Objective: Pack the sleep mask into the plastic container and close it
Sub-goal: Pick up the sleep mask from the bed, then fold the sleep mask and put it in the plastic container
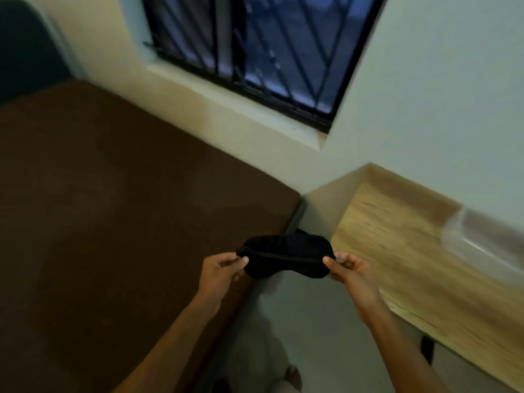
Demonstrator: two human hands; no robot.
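Note:
A black sleep mask is held stretched out in the air between both hands, over the gap between the bed and a wooden table. My left hand pinches its left end and my right hand pinches its right end. The strap runs across the mask's front. A clear plastic container stands on the wooden table at the right edge, blurred, to the right of my right hand; I cannot tell whether it has a lid on.
A bed with a brown cover fills the left. A light wooden table stands along the right wall. A barred window is above. Grey floor lies between the bed and the table.

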